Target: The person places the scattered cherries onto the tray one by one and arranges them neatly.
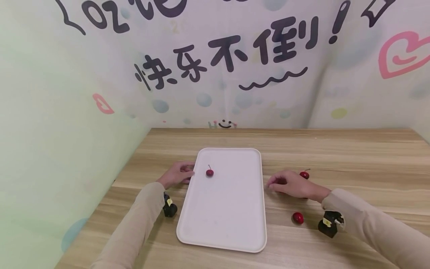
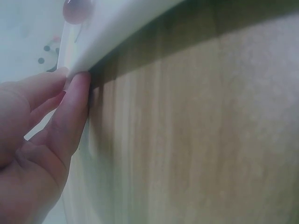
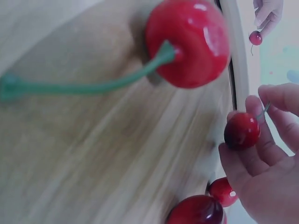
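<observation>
A white rectangular tray (image 1: 228,209) lies on the wooden table, with one dark red cherry (image 1: 209,173) near its upper left side, stem up. My left hand (image 1: 177,174) is at the tray's left edge; in the left wrist view its thumb and fingers pinch the rim (image 2: 81,60). Just off the tray's right side, my right hand (image 1: 290,184) holds another cherry (image 3: 242,131) by its thin stem and against the fingers, as the right wrist view shows. The head view hides that held cherry behind the hand.
Loose cherries lie to the tray's right: one with a stem (image 1: 304,174) beyond the right hand, another (image 1: 298,218) nearer me. A stemmed cherry (image 3: 187,44) looms close in the right wrist view. A printed cloth (image 1: 215,67) hangs behind the table.
</observation>
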A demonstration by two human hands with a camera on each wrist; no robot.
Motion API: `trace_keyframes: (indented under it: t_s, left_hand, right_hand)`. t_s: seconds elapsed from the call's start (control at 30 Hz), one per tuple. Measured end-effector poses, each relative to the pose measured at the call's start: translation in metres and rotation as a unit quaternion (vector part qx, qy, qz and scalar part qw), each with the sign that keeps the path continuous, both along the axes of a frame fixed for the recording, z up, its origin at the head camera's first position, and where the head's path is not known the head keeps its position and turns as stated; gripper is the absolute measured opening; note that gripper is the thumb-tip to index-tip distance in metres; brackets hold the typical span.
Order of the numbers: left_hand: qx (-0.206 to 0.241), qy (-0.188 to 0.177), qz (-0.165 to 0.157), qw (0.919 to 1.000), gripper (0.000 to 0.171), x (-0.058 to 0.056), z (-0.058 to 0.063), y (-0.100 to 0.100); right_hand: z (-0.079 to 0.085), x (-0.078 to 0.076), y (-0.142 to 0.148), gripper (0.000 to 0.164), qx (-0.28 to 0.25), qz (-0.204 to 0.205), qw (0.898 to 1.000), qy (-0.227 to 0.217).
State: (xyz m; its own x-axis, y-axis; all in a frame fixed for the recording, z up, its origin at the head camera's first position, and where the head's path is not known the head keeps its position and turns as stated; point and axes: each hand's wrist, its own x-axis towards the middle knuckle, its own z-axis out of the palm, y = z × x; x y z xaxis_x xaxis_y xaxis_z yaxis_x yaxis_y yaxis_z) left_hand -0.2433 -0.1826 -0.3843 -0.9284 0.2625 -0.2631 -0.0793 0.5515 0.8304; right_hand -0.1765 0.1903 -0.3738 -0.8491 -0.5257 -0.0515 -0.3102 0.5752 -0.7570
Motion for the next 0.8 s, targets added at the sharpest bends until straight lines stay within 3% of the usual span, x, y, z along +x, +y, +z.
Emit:
trace_keyframes:
  t_s: [0.43,0.8]
  left_hand:
    - [0.031,0.004,-0.006,0.9995,0.042,0.001,-0.001,-0.002]
    - [0.025,-0.002,0.005,0.9997,0.042,0.002,-0.001,-0.002]
  right_hand:
    - [0.002,-0.005,-0.008,0.013,-0.016,-0.012,0.999,0.034]
    - [0.011,-0.009,-0.023,0.013,-0.026,0.000,0.999,0.028]
